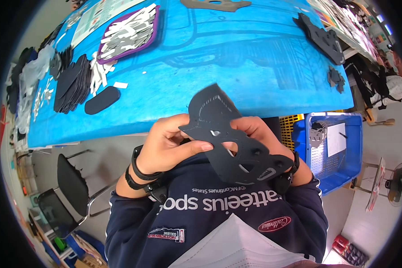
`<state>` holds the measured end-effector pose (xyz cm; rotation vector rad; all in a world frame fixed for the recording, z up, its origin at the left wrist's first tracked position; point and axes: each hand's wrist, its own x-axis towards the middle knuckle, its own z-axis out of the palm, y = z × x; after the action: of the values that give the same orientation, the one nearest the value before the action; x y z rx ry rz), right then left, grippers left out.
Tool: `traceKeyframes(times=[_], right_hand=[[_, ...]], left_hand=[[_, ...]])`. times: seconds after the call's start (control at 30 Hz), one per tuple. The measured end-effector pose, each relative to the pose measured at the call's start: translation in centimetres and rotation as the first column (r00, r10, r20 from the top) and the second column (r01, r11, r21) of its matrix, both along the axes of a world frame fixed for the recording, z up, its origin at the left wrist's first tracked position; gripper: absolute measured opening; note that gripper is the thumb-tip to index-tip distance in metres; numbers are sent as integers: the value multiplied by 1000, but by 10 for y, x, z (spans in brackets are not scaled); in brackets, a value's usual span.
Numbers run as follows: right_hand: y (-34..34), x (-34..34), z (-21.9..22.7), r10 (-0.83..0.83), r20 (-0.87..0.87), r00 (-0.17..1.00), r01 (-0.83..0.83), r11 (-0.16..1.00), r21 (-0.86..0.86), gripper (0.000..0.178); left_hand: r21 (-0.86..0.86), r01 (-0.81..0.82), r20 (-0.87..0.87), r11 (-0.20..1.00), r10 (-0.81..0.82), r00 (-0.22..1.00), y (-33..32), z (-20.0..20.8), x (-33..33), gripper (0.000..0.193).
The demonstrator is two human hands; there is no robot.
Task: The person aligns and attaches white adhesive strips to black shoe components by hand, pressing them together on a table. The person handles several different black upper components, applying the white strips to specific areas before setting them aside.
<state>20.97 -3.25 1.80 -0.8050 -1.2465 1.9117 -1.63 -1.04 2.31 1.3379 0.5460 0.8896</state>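
I'm sitting at the blue felt-covered table, holding a flat black die-cut piece just off its near edge, long axis running from upper left to lower right. My left hand is pinching its left edge; my right hand is gripping behind. Matte, thin, with slots. A stack of black ovals is lying at the table's left.
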Motion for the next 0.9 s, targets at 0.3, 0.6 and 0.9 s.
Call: traceKeyframes(times=[0.3,0.6,0.9], right_hand=[[8,-1,-33,-291,-269,918,189,918,-348,35],[-13,1,-39,-321,-255,912,391,867,308,42],[-18,-1,-15,-390,-187,901,420,893,163,20]], left_hand=[[174,-189,178,966,158,971,-4,-6,-2,21],[36,-352,473,935,294,830,1,-29,3,22],[-145,90,365,985,-31,931,4,-46,6,51]])
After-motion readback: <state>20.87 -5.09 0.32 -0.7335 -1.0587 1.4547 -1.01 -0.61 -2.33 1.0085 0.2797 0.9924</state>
